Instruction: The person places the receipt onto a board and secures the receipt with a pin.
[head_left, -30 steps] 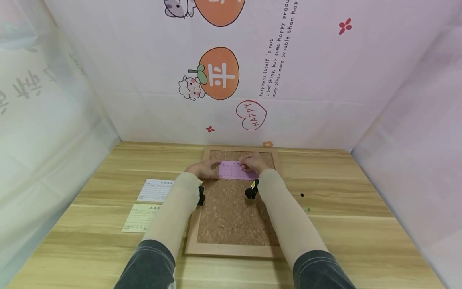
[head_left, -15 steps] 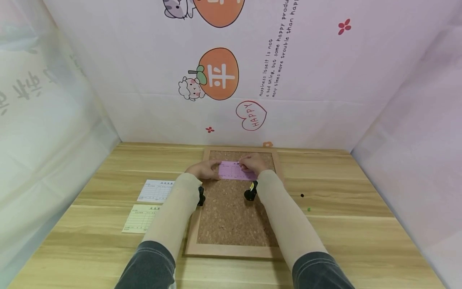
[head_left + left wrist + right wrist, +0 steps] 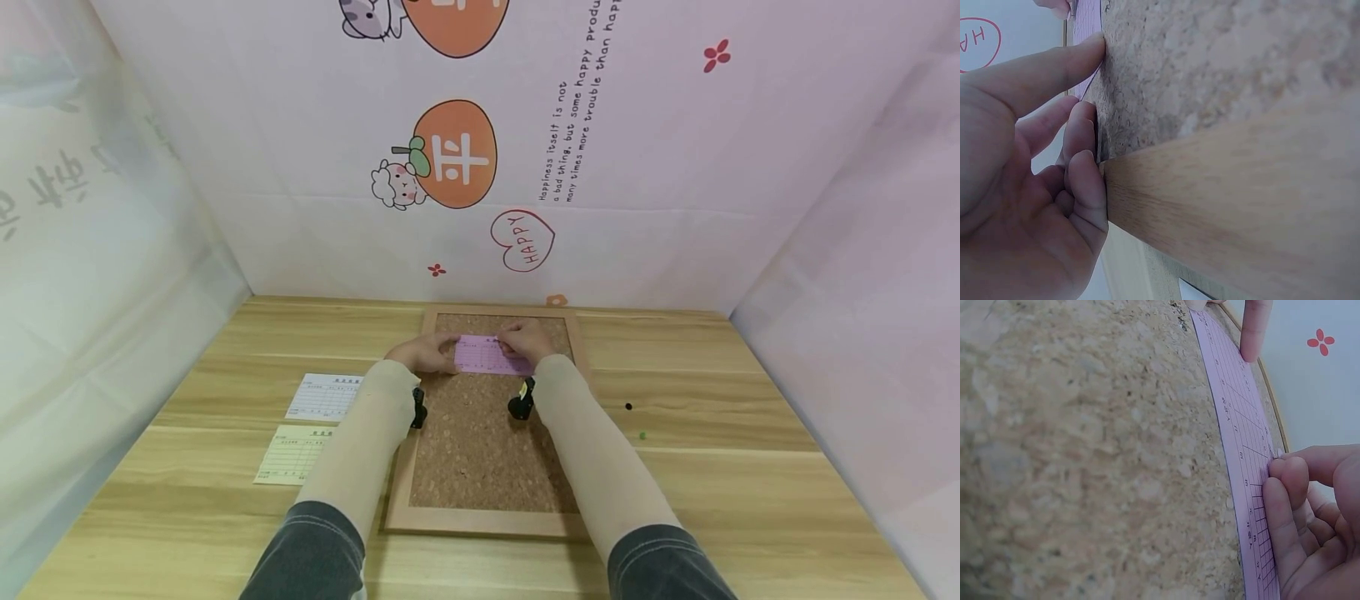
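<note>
A pink printed slip lies flat on the upper part of a wood-framed cork board. My left hand is at the slip's left end, its thumb and index fingertip pressing the paper down at the two corners. In the left wrist view, the other fingers curl loosely against the board's frame. My right hand pinches a small pushpin at the slip's top edge, between thumb and index finger. Most of the pin is hidden by those fingertips.
Left of the board, a white slip and a pale yellow slip lie on the wooden table, partly behind the left forearm. A black pin and a green pin lie to the right. Printed cloth walls enclose the table.
The right hand has shifted very slightly at the slip's top edge, its fingers still pinching there. The left hand and the pink slip stay where they were.
</note>
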Motion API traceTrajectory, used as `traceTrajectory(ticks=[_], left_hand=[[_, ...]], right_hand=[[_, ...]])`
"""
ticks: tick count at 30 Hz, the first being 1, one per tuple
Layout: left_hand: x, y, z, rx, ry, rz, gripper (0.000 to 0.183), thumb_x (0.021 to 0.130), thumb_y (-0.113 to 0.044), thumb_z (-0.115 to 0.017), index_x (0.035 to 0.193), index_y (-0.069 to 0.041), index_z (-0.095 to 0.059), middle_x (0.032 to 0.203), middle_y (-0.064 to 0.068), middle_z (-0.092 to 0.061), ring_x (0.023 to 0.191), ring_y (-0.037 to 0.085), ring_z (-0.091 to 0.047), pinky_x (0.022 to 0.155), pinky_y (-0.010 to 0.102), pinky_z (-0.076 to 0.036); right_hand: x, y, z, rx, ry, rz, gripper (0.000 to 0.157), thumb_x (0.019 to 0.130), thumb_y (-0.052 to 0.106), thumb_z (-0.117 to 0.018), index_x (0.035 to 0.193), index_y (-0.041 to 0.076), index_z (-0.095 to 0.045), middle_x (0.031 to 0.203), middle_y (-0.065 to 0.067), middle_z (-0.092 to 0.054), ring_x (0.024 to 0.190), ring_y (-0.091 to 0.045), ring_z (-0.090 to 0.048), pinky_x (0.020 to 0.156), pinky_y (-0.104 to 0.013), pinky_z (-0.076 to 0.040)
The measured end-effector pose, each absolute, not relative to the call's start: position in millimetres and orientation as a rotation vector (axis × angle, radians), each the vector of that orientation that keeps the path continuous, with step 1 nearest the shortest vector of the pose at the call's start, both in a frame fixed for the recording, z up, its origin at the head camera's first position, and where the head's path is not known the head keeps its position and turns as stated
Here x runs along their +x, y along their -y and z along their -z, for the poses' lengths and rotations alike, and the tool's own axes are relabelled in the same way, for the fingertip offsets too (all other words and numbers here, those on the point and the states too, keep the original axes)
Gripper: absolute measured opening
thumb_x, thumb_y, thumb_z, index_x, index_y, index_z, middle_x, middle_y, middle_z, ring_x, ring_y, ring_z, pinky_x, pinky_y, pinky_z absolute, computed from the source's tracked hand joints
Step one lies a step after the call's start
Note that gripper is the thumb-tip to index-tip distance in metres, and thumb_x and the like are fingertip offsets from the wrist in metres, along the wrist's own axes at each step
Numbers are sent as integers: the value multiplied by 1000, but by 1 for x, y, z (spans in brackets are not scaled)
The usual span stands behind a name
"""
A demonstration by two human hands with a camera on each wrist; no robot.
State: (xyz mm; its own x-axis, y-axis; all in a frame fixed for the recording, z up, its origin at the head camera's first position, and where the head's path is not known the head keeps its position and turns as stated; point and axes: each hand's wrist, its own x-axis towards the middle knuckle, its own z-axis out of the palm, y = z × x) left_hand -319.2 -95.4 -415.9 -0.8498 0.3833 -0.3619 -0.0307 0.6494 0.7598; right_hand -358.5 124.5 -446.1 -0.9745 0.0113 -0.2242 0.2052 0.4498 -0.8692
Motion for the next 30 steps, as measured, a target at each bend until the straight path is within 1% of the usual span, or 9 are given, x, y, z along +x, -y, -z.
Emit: traceTrajectory(ticks=[5,7,10,12,13,17,20,27,30], left_hand=[[-323,97,421,288,-2356,-1119,74,94,-9,-67,158,-9,-29,147,20,-42,99,24,-52,75,32,-46],[-330,99,428,277,-2349,-1130,75,93,-10,-69,158,-11,-30,147,18,-42,100,24,-52,76,33,-46],[-339,100,438,256,-2359,-1125,77,91,-13,-72,158,-16,-33,148,15,-42,102,24,-51,79,34,-45],[-340,100,440,243,-2358,-1125,77,92,-13,-71,158,-17,-33,149,13,-42,107,24,-50,84,35,-44],[-339,99,439,241,-2362,-1117,77,92,-14,-71,158,-18,-33,150,13,-41,111,24,-48,88,35,-43],[-333,98,432,275,-2362,-1112,75,94,-13,-69,158,-13,-31,153,17,-37,122,28,-45,100,43,-40],[-325,98,424,303,-2374,-1108,73,96,-12,-67,158,-10,-29,155,20,-34,128,31,-41,106,48,-36],[-319,98,418,317,-2395,-1096,72,96,-11,-66,158,-10,-30,157,19,-32,131,31,-40,108,49,-35],[-321,98,420,311,-2390,-1099,72,96,-12,-67,158,-10,-31,158,18,-32,135,33,-37,110,50,-33]], right_hand=[[-358,-124,447,195,-2519,1536,19,96,15,-66,104,0,-74,71,-1,-62,65,-10,-58,59,-22,-50],[-358,-124,447,192,-2523,1532,18,96,15,-66,103,0,-74,71,-1,-61,65,-10,-58,60,-22,-51],[-358,-123,446,196,-2536,1517,16,95,14,-65,96,1,-73,70,-1,-60,66,-11,-58,62,-23,-51],[-357,-123,445,198,-2555,1488,15,95,14,-65,88,2,-72,68,-1,-59,65,-12,-56,62,-24,-49],[-356,-123,445,199,-2566,1470,16,94,15,-65,84,4,-71,67,0,-59,65,-12,-56,62,-25,-48],[-354,-123,441,159,-2620,1384,27,92,15,-63,67,8,-62,61,2,-53,60,-14,-49,58,-28,-42],[-352,-123,437,121,-2641,1344,34,93,15,-62,60,10,-54,57,3,-47,56,-14,-44,55,-29,-37],[-352,-120,434,125,-2644,1324,38,93,13,-61,56,12,-51,54,3,-44,52,-14,-41,52,-29,-35],[-353,-120,436,132,-2648,1318,40,94,14,-62,56,12,-50,53,3,-44,52,-14,-41,52,-29,-34]])
